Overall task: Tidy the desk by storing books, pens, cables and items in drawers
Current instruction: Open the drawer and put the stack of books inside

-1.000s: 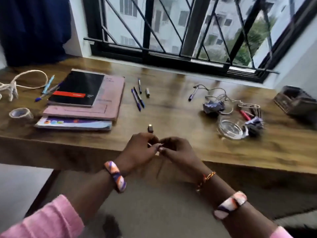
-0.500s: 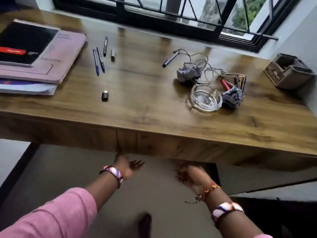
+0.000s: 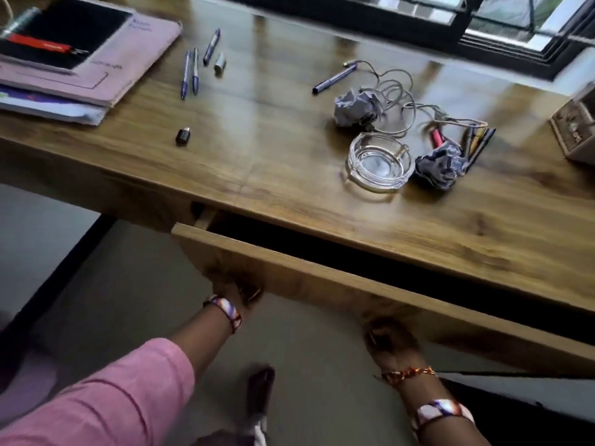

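Both hands are reaching under the front panel of the drawer (image 3: 338, 284), which is standing partly open below the desk (image 3: 257, 162); the left hand (image 3: 236, 284) and right hand (image 3: 391, 341) are blurred, so I cannot tell each grip's state. On the desk, stacked books (image 3: 96, 59) are lying far left, pens (image 3: 190, 72) beside them, and a tangled cable (image 3: 396, 91) is sitting near a glass ashtray (image 3: 380, 160).

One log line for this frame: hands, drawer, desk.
left hand: under drawer front | right hand: same | drawer: part open | pens, cable, books: on desk
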